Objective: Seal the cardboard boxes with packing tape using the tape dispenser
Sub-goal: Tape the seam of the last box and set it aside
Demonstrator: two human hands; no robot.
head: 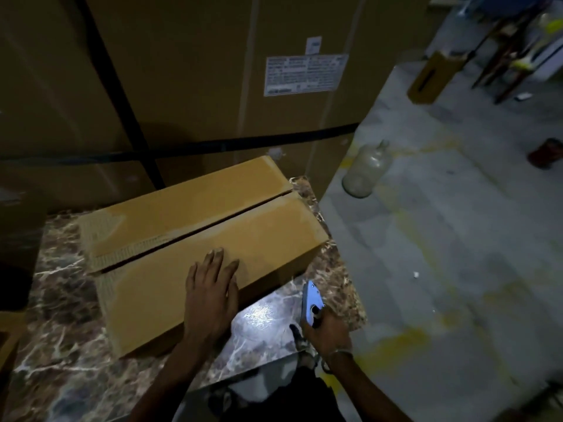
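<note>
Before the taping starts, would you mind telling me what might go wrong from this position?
1. The flap seam stands open as a dark gap, and the left hand presses only the near flap of the cardboard box, so tape might bridge the gap or wrinkle.
2. The box's near end sits close to the marble table edge; a firm pull might slide it.
3. The right hand holds the tape dispenser off the box; its blade could graze the left hand's fingers.

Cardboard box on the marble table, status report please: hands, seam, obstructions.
Left hand flat on box. Right hand grips tape dispenser, off the box. Seam untaped. Nothing blocking it.
</note>
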